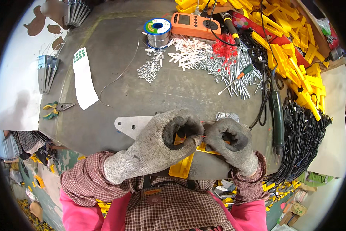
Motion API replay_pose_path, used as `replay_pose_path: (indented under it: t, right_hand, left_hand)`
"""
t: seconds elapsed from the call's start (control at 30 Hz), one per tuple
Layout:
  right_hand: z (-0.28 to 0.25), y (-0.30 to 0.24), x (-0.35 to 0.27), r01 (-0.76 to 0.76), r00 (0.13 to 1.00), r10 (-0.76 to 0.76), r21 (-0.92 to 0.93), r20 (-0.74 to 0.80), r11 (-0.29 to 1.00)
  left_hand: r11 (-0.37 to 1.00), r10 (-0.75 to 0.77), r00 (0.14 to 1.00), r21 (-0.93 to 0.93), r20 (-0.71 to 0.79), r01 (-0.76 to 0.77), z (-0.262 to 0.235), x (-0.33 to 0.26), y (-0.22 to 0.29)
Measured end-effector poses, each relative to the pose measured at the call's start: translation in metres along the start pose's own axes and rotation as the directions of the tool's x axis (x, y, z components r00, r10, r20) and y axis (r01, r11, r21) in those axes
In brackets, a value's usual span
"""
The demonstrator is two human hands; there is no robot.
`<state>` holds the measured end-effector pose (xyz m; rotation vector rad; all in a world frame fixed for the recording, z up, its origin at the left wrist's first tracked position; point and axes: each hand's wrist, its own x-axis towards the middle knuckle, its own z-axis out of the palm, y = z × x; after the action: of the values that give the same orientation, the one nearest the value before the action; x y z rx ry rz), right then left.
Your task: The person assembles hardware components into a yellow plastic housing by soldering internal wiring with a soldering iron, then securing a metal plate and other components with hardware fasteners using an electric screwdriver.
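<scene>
Both hands wear grey knit gloves with dark fingertips. My left hand (161, 144) and my right hand (230, 144) are closed together on a yellow plastic part (182, 166) at the near table edge. A thin red wire (208, 122) sticks out between the fingertips. The part's middle is hidden under the gloves. A flat metal plate (128, 125) with holes lies under my left hand.
On the grey table (115, 46): a solder spool (157, 31), an orange meter (195, 24), white and red pieces with screws (207, 57), washers (149, 69), a screwdriver (240, 75), pliers (55, 108), a soldering iron (277, 115), yellow parts (292, 46), black cables (302, 131).
</scene>
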<state>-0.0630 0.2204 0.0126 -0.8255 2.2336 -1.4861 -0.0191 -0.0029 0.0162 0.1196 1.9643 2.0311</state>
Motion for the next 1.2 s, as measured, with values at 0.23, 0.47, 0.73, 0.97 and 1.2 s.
replay_pose_path:
  t: [0.23, 0.47, 0.73, 0.97, 1.2]
  right_hand:
    - [0.005, -0.011, 0.004, -0.026, 0.999, 0.026, -0.002, -0.039, 1.0]
    - [0.011, -0.011, 0.012, 0.161, 0.986, -0.167, -0.162, -0.026, 0.974]
    - [0.018, -0.007, 0.013, 0.023, 0.992, -0.004, 0.148, -0.129, 0.989]
    - [0.018, -0.006, 0.003, 0.038, 0.993, -0.052, -0.127, -0.106, 0.991]
    - [0.029, -0.031, -0.002, -0.036, 0.947, -0.038, -0.222, -0.319, 0.974]
  left_hand:
    - [0.448, 0.479, 0.833, 0.739, 0.277, -0.503, -0.005, 0.0, 0.012]
    - [0.937, 0.117, 0.99, 0.322, 0.074, -0.135, -0.004, -0.002, 0.009]
    - [0.157, 0.534, 0.76, 0.839, 0.371, -0.52, -0.006, -0.001, -0.003]
    - [0.41, 0.52, 0.818, 0.768, 0.247, -0.492, 0.008, -0.008, 0.0]
    - [0.745, 0.426, 0.905, 0.572, -0.011, -0.344, 0.01, -0.004, -0.007]
